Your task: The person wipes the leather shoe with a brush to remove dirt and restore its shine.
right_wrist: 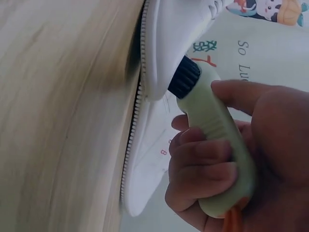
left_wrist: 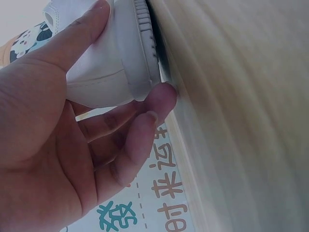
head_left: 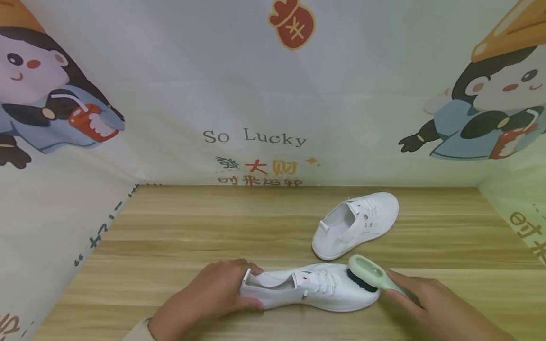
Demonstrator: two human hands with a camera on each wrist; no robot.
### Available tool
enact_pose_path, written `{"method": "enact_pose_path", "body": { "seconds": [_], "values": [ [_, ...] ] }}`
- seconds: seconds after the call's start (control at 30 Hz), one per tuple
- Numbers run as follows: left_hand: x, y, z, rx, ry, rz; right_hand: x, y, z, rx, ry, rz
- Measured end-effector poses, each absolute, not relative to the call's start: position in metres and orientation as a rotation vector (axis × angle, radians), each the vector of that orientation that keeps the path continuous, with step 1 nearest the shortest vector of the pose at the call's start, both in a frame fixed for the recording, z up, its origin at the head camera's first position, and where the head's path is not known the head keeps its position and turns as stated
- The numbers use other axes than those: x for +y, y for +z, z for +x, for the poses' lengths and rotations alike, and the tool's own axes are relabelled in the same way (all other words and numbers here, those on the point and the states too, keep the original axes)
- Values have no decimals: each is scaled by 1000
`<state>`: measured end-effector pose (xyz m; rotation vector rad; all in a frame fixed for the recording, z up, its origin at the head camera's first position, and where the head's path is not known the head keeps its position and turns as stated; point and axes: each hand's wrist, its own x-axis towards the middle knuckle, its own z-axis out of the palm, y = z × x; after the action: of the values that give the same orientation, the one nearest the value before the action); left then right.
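A white lace-up shoe [head_left: 281, 289] lies sole down on the wooden surface, toe to the right. My left hand [head_left: 213, 289] grips its heel, thumb on the near side and fingers round the back; the left wrist view shows the thumb on the heel [left_wrist: 96, 82]. In my right hand [head_left: 431, 298] is a pale green brush [head_left: 368, 270] with dark bristles, held by its handle. Those bristles [right_wrist: 185, 77] meet the toe of the shoe. The right wrist view shows the fingers curled round the brush handle [right_wrist: 222, 145], an orange cord at its end.
A second white shoe [head_left: 358, 225] sits behind the first, toe pointing to the back right. The wood-grain surface [head_left: 192, 222] ends at a pale printed backdrop [head_left: 256, 94], with similar sheets rising at left and right.
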<state>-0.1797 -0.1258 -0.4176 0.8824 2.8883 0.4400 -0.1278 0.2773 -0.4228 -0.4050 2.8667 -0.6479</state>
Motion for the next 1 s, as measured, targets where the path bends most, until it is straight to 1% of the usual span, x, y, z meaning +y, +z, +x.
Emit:
{"method": "enact_pose_path", "body": {
  "seconds": [0.13,0.3,0.43,0.67,0.83,1.0],
  "values": [
    [-126,-419,-179,2880,439,881,283,-421,-129,2804,-639,-383],
    [-127,-419,-179,2886,442,872,288,-421,-128,2827,-652,-509],
    [-126,-418,-181,2896,436,879,282,-423,-127,2837,-688,-588],
    [-126,-419,-181,2891,440,868,264,-424,-125,2924,-674,-511],
    [-125,-419,-182,2893,437,879,261,-426,-123,3041,-645,-524],
    [-126,-420,-182,2899,429,892,263,-424,-123,3024,-661,-458]
  ]
}}
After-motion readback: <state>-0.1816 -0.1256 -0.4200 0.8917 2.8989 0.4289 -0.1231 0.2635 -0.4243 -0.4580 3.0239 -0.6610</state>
